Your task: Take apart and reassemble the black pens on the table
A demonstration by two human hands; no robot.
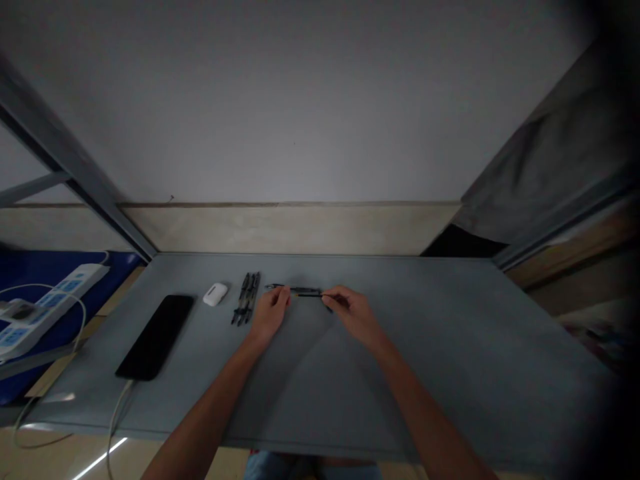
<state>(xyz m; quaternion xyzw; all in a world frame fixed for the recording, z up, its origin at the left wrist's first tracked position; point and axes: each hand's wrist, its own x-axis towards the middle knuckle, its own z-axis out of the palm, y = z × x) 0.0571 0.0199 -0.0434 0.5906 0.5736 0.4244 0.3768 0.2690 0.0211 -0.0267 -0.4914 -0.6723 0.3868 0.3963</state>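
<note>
Between my two hands runs a thin black pen part (pixel 311 295), held level just above the table, possibly a refill. My left hand (pixel 271 312) pinches its left end, where a small yellowish spot shows. The fingers of my right hand (pixel 351 311) are closed on the right end, and a short dark piece sticks out below them. Right behind lies another dark pen piece (pixel 305 289), partly covered by my fingers. Several black pens (pixel 245 298) lie side by side to the left of my left hand.
A white earbud case (pixel 215 294) and a black phone (pixel 156 338) with a cable lie on the grey table (pixel 450 360), left of the pens. Further left is a white power strip (pixel 55 303). A wall rises behind the table, with metal posts at both sides.
</note>
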